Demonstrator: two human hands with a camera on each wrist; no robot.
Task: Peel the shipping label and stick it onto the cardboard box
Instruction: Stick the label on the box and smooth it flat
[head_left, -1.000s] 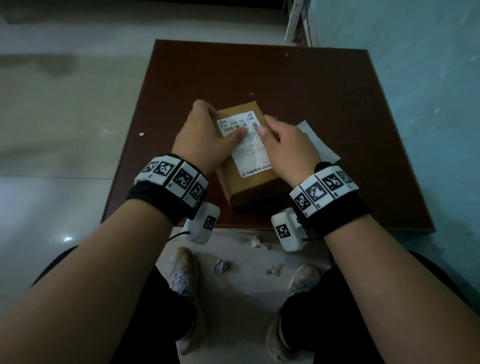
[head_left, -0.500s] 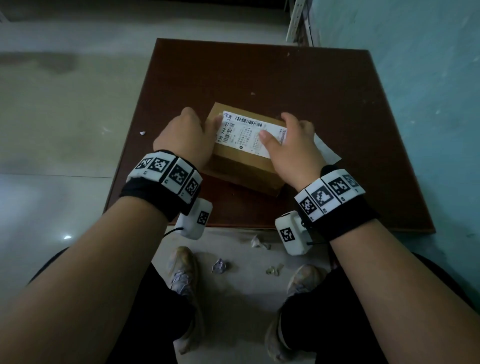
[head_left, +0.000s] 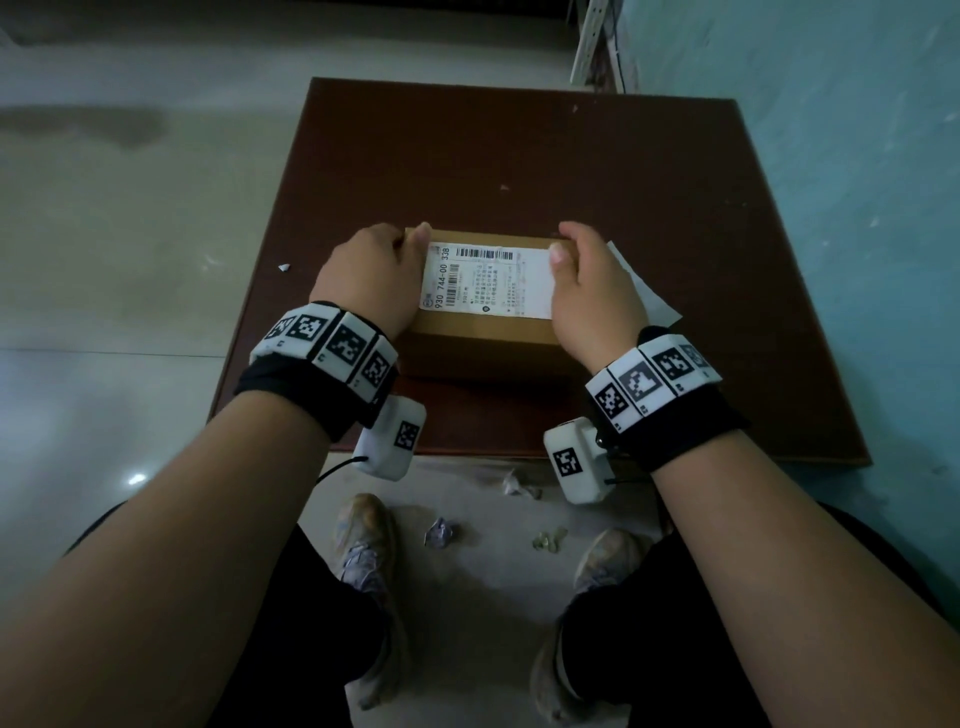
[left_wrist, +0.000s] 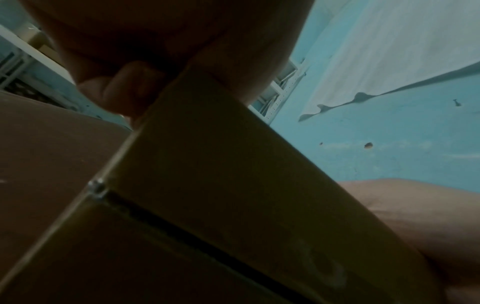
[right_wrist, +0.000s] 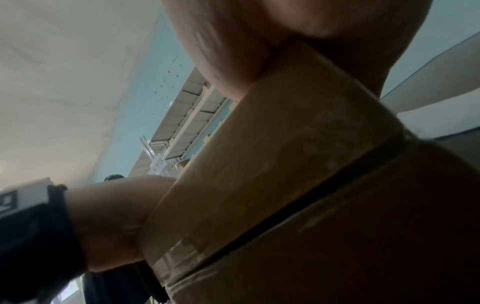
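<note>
Turning the box (head_left: 485, 332) has brought it square to you: a second ago it lay lengthwise, pointing away from you, half a second ago it sat slewed, and now its long side runs left to right near the front of the table (head_left: 597, 171). The label (head_left: 485, 280) is already on the top face, flat as far as the head view shows, with the barcode along the far edge and no corner visibly lifted.

Your left hand (head_left: 366, 278) grips the left end of the box, fingers curled over the far corner and down the side (the left wrist view shows a fingertip (left_wrist: 135, 90) against the cardboard). Your right hand (head_left: 592, 291) holds the right end the same way, thumb lying at the label's right edge. Neither hand presses the middle of the label now, whereas a second ago both thumbs were on it.

What this means, in my judgement, is that peeling and sticking are done and you are only setting the box straight. The white backing sheet (head_left: 644, 291) lies on the table just beyond your right hand, partly hidden by it. If anything remains, it is a last rub along the label's edges; whether its right edge is fully down I cannot tell, since your thumb covers it.
</note>
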